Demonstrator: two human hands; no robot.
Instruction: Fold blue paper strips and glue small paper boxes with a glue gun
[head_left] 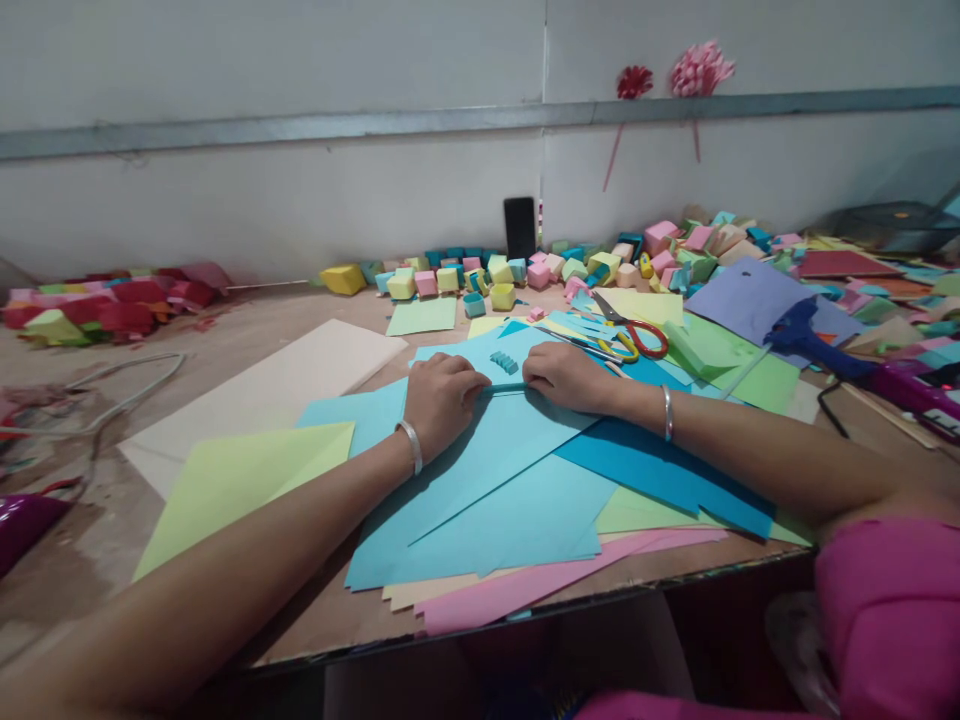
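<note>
Between my hands runs a narrow folded strip of blue paper (505,388), its two ends pinched in my fingers. My left hand (444,402) closes on the strip's left end, and my right hand (568,377) grips the right end. Both rest on light blue paper sheets (480,500) stacked at the table's front. Just beyond the strip lies a small pleated blue paper piece (504,362). Red-handled scissors (646,338) and a yellow-handled pair (622,347) lie to the right of my right hand. My fingers hide the strip's ends.
Small coloured paper boxes (450,278) line the wall, with a black phone (520,228) standing among them. A blue glue gun (795,330) lies at the right. Red and pink paper pieces (127,305) are heaped at the left, near a white cord (142,385).
</note>
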